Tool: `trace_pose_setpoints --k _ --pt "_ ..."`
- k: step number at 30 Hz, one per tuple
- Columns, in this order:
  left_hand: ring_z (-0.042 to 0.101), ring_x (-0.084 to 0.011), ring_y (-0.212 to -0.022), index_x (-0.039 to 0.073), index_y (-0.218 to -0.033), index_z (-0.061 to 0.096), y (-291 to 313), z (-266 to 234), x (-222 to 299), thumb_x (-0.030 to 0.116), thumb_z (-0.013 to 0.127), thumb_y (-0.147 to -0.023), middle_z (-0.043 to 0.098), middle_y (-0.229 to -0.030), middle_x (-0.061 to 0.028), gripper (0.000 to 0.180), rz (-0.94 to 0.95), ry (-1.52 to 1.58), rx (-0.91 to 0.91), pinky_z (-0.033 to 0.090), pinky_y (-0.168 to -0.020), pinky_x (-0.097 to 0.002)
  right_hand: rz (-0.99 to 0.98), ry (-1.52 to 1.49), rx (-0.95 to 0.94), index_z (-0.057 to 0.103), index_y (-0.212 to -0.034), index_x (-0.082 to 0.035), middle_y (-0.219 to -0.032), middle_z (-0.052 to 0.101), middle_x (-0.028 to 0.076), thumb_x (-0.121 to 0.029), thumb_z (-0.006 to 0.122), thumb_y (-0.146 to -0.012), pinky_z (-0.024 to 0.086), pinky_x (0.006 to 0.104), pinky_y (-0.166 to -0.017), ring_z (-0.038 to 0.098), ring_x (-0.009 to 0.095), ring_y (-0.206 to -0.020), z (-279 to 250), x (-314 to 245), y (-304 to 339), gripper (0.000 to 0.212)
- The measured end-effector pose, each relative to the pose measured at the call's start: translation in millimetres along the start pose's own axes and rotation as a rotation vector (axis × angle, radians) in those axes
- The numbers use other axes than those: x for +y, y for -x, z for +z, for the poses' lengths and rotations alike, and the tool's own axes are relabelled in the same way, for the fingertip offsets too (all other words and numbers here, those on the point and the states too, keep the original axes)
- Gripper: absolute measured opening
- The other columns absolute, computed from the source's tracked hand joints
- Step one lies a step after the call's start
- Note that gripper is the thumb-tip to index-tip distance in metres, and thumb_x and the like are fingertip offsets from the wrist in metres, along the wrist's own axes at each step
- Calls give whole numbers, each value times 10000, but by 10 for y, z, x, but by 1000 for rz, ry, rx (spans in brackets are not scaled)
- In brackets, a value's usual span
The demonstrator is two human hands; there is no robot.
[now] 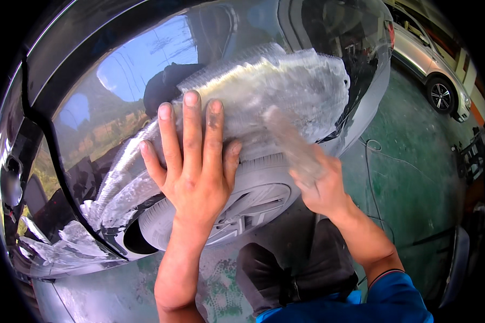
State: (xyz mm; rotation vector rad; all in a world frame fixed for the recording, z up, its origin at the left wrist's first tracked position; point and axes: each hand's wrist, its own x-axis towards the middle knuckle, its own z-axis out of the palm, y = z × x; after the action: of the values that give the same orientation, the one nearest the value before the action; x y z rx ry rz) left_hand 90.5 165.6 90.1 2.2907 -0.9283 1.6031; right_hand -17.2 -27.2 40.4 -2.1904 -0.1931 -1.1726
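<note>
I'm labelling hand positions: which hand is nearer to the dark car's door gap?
Left: the left hand, spread over the whitened panel, is right of the door gap; the right hand, gripping a blurred block, is farther right.

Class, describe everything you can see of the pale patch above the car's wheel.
The pale patch is whitish grey and dusty-looking, streaked and uneven, with a yellowish band along part of its ragged upper edge. It curves over the wheel and tapers down to the left on the dark, glossy car panel. The left hand appears to rest on it, fingers spread; the blurred bar in the right hand overlaps it, contact unclear.
</note>
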Motion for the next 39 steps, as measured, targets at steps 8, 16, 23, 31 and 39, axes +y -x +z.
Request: trace_pose_setpoints --k 8,16,23,31,39 --pt "313 -356 -1473 148 -1458 518 3 -7 2 439 523 -999 421 -1557 -124 544 10 -9 -13 34 -1198 -512 -32 46 7 608 -940 -8 -649 585 146 -282 700 -884 481 390 -526 602 355 -560 15 -15 -2 294" --pt "290 -380 -1481 114 -1483 479 11 -1 49 423 528 -1002 401 -1565 -149 574 -1 -55 -27 61 -1192 -541 -11 0 -63 620 -947 -15 -693 612 156 -298 683 -899 486 383 -541 628 343 -595 -60 76 -3 294" --pt "244 -347 -1507 74 -1516 408 75 65 530 406 637 -932 352 -1592 -151 710 32 52 -145 52 -1211 -537 207 -500 -154 580 -1042 1 -689 573 48 -268 576 -1010 446 295 -560 509 151 -566 -280 154 287 271" --pt "307 -375 -1472 48 -1515 393 -255 -95 14 353 562 -975 364 -1569 -200 643 -76 -110 27 138 -1206 -534 13 -516 -233 570 -1036 10 -662 606 99 -270 607 -993 457 355 -530 606 254 -554 -254 46 -28 286" --pt "298 -471 -1436 35 -1486 430 -808 -117 -265 423 493 -1003 305 -1543 -322 623 -106 -184 166 232 -1173 -515 -151 -401 -356 580 -996 0 -645 633 115 -309 666 -946 475 388 -496 636 309 -541 120 -93 -217 325"
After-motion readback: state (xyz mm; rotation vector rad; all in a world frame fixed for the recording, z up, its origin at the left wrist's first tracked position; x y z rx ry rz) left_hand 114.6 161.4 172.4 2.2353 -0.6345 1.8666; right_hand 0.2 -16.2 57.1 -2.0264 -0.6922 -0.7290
